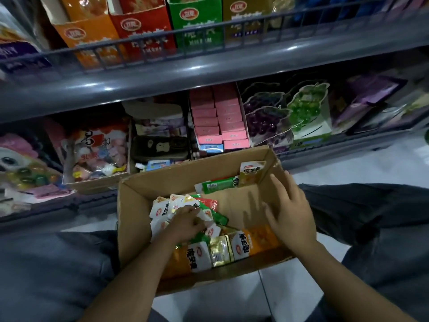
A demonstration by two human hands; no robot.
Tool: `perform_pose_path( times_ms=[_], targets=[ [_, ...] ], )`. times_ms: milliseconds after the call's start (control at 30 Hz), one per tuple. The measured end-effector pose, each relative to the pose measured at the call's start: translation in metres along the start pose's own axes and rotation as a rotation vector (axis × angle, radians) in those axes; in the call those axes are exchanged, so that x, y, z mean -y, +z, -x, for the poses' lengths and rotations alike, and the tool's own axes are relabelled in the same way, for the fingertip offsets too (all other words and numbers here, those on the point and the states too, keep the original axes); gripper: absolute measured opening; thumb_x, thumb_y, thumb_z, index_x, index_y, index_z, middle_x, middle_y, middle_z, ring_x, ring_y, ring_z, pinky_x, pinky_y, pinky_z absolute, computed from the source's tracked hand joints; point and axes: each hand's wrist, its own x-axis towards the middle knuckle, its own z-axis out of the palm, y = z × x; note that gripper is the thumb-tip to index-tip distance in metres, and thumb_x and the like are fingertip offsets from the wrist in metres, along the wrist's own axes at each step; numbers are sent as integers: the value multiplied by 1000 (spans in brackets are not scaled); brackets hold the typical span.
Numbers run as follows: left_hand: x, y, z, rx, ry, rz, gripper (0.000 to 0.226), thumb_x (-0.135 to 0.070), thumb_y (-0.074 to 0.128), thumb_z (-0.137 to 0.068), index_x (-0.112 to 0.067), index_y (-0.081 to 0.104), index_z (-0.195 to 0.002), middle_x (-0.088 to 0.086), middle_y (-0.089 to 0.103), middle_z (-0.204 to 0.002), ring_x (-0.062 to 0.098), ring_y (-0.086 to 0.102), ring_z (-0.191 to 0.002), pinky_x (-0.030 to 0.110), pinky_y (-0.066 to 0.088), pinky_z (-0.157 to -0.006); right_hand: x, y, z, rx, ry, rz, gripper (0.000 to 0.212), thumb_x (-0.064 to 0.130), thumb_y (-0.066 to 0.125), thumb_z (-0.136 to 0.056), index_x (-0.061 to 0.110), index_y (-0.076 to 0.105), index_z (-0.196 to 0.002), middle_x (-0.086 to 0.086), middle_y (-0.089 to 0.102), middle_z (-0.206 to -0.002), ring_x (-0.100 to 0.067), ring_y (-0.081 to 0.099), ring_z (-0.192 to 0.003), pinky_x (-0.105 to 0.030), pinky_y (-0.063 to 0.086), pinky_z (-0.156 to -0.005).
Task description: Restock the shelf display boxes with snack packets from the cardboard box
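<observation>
The left grip [185, 223] is closed on white snack packets [162, 209] inside the cardboard box [137, 205]. The right grip [290, 214] hovers wide open just right of them. Display boxes [144, 31] stand on the shelf above.

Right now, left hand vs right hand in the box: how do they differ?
The left hand is curled down into the packet pile, fingers closed on packets; the right hand is spread open above the bare box floor, touching none. The left is mid-box; the right is near the cardboard box's right wall. Both are bare.
</observation>
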Motion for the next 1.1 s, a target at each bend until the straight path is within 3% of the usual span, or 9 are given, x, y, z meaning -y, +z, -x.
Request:
perform_pose_path(
  times_ms=[100,267,367,500,767,933,1033,1100],
  targets=[
    [5,-11,-6,-17,75,-20,74,-61,59,-82,-25,39,-144,1,25,-153,26,21,-141,41,22,-114,0,-1,0,-13,-4,-16,64,28,69,-81,15,42,-138,-15,36,-147,-37,48,-121,-48,50,-91],
    [3,-14,-15,61,80,-6,88,-59,70,-73,-33,31,-147,0,24,-154,25,20,-143,41,21,-116,-1,1,-1,-30,-5,-13,63,30,67,-81,17,41,-137,-14,36,-147,-37,48,-121,-48,51,-88],
    [-2,-14,-20,133,24,-33,89,-57,71,-74,-27,30,-148,2,28,-156,25,22,-144,47,17,-117,0,2,-1,-37,2,3,64,30,68,-80,17,41,-137,-15,36,-146,-37,48,-120,-48,50,-88],
    [-4,-21,-26,205,-88,57,93,-50,75,-74,-13,32,-147,7,31,-154,27,31,-140,43,20,-116,1,2,-1,-29,12,22,66,32,69,-79,19,40,-136,-14,36,-145,-37,48,-119,-48,51,-87],
    [-12,-29,-19,265,-92,91,94,-37,79,-74,-15,27,-149,5,27,-156,26,30,-141,35,30,-110,2,1,-1,-22,6,9,63,37,59,-80,19,39,-137,-15,36,-145,-37,47,-120,-47,49,-89],
    [-19,-33,-7,159,-106,198,75,-29,82,-72,-8,49,-136,9,45,-146,26,44,-130,33,38,-103,1,0,-1,8,7,21,64,35,67,-82,17,41,-138,-14,34,-147,-36,45,-124,-48,49,-93],
    [-24,-45,0,42,-80,398,37,-22,83,-70,-13,71,-104,5,70,-112,20,64,-99,36,50,-92,3,-1,-1,29,28,28,62,39,63,-84,19,41,-139,-12,32,-149,-33,42,-127,-46,44,-98],
    [-33,-59,9,-31,-49,547,24,-14,80,-74,-13,71,-96,2,73,-95,15,67,-85,29,54,-76,5,-4,-1,37,45,-2,61,40,62,-85,19,42,-139,-11,32,-149,-31,41,-128,-45,43,-100]
  ],
)
